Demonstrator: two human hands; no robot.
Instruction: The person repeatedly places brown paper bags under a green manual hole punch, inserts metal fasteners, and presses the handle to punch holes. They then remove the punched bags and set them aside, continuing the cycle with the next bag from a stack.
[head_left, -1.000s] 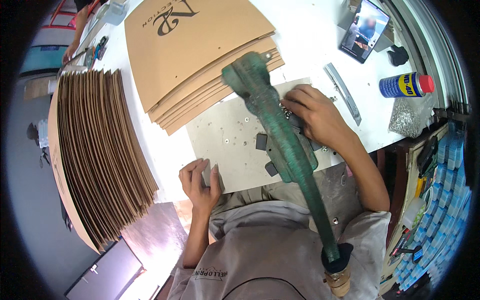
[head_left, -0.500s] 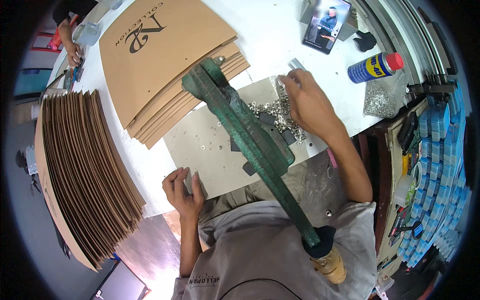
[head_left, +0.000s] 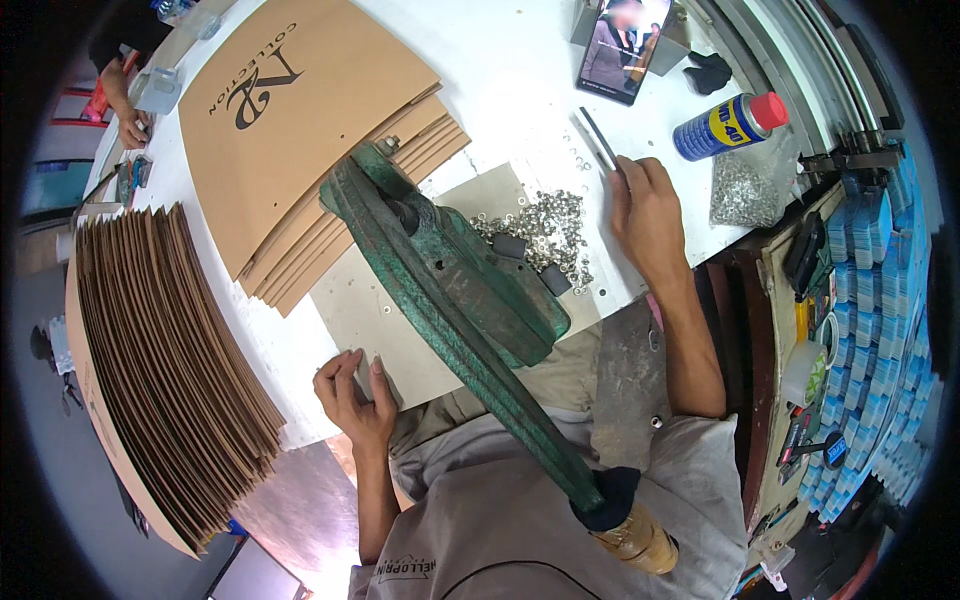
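Observation:
A green metal lever press stands on a grey-beige board; its long arm slants down toward my body and ends in a tan, wrapped handle. Right of the press, my right hand is closed on one end of a thin, dark grey strip, perhaps metal. Beside that hand lies a spread of small silver eyelets. My left hand rests at the near edge of the table, fingers apart and holding nothing. Two small dark blocks sit by the eyelets, one of them this block.
Printed brown cardboard sheets lie behind the press, and a thick stack of cardboard stands at left. At right are a blue spray can, a bag of eyelets and a propped phone. Another person's hand works far left.
My right hand has left the eyelets, moved right and taken hold of the grey strip. The press's arm appears swung slightly, baring more of its body. The view has shifted a little.

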